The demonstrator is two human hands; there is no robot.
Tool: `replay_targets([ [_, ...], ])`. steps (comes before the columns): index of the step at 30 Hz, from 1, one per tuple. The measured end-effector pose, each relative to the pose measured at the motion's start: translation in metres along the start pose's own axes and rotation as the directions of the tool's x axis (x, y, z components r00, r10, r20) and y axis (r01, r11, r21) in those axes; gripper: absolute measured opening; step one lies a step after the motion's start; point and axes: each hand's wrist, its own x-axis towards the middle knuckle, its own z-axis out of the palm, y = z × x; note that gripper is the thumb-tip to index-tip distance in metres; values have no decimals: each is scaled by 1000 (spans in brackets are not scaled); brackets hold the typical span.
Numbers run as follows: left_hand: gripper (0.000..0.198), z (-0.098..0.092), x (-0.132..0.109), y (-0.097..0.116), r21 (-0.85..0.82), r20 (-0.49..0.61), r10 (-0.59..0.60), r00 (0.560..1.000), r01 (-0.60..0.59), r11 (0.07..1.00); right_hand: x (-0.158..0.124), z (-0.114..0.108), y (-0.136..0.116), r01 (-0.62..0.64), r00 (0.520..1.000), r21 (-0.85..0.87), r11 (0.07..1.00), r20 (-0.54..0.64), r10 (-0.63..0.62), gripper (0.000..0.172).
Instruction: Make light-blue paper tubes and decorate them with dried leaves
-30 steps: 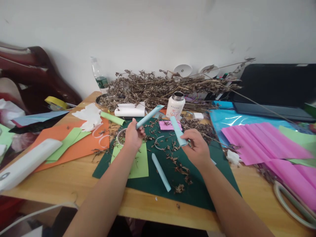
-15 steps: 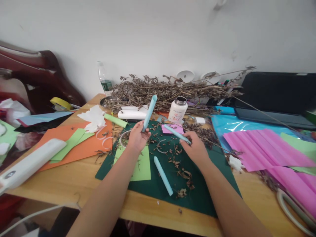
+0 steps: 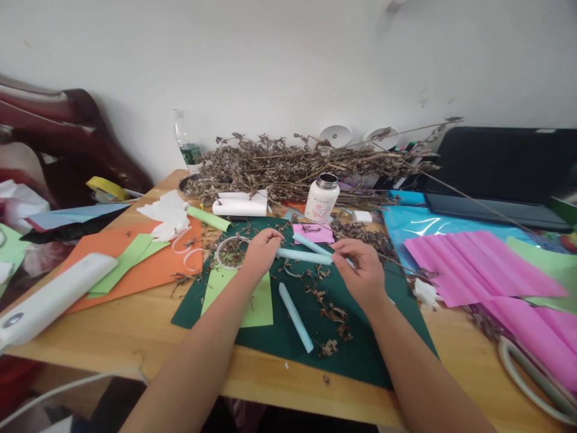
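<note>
My left hand (image 3: 265, 251) is closed on one end of a light blue rolled paper tube (image 3: 303, 257), which lies nearly level between my hands. The fingers of my right hand (image 3: 362, 269) are closed around the near end of a second blue paper tube (image 3: 311, 245); they also meet the tip of the first. The two tubes cross close to my right fingertips. A third blue paper tube (image 3: 296, 317) rests slantwise on the green cutting mat (image 3: 360, 352) below my hands. Dried leaf bits (image 3: 333, 313) are scattered about it.
A tape ring (image 3: 219, 252) and green paper (image 3: 259, 307) lie on the mat's left. Behind stand an open white bottle (image 3: 321, 198) and a heap of dry stems (image 3: 279, 162). Orange paper (image 3: 135, 273) is left, pink crepe paper (image 3: 478, 264) and a laptop (image 3: 505, 174) right.
My left hand has tipped its tube from upright to nearly level and brought it towards my right hand. The tube's far end now meets my right fingers. The view has shifted slightly.
</note>
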Motion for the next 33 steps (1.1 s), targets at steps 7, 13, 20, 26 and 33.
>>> replay_targets([
  [7,17,-3,4,-5,112,-102,0,995,12,994,3,-7,-11,175,982,0,985,71,-175,9],
  [13,18,-5,6,-4,103,-156,45,987,-29,994,7,-10,-22,347,912,-176,921,291,-289,15],
  [20,15,-6,4,3,36,-194,76,978,-70,997,10,-11,-24,128,839,-278,952,542,46,19],
  [26,13,-7,3,2,9,-186,112,976,-113,994,13,-16,-28,-200,626,-291,936,696,350,24],
  [33,16,-8,4,3,52,-116,103,988,-98,994,10,-15,-22,-373,497,-288,882,741,451,34],
])
